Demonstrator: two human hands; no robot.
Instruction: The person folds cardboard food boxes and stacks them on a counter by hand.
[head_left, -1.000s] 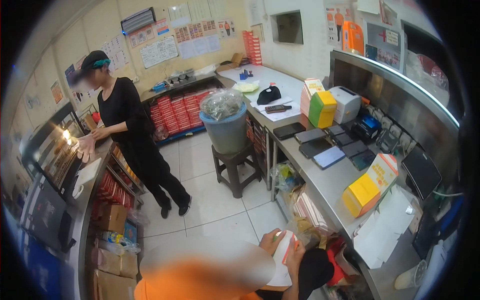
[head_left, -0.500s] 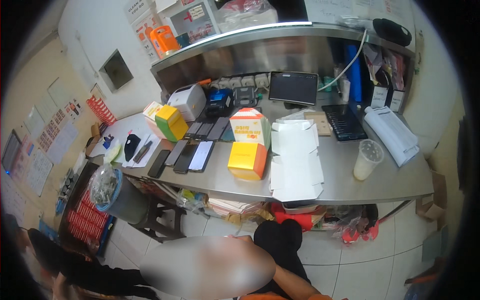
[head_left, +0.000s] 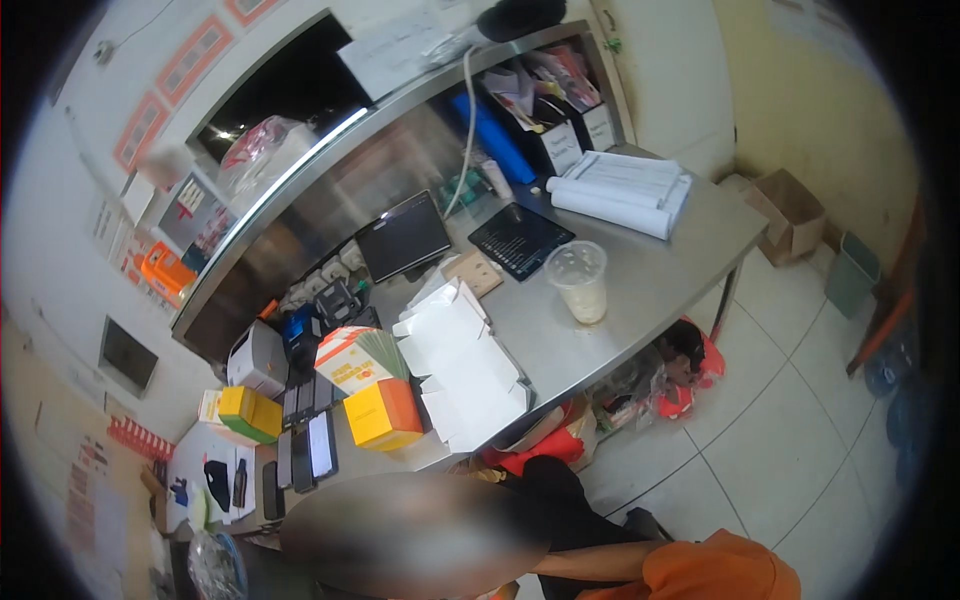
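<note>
My right forearm [head_left: 605, 562], in an orange sleeve [head_left: 720, 568], reaches leftward over my dark-trousered leg [head_left: 560, 500]. A wide blurred patch covers its hand, so the fingers and anything in them are hidden. My left hand does not show. Nearest beyond the patch, on the metal table's front edge, are a yellow and orange box [head_left: 375, 415] and unfolded white cartons [head_left: 468, 375]. Behind the box stands a stack of printed folded cartons [head_left: 350, 358]. Several phones [head_left: 320, 445] lie left of it.
A clear plastic cup [head_left: 580, 285] with pale contents stands near the table edge [head_left: 640, 320]. Behind it are a black tablet [head_left: 522, 240], a monitor [head_left: 405, 235] and rolled papers [head_left: 625, 195]. Bags and red items [head_left: 690, 370] sit underneath. A cardboard box [head_left: 785, 215] is on the floor.
My view has turned right and tilted, bringing more floor and the right wall in. My orange sleeve now shows more. The person in black at the left has left the view.
</note>
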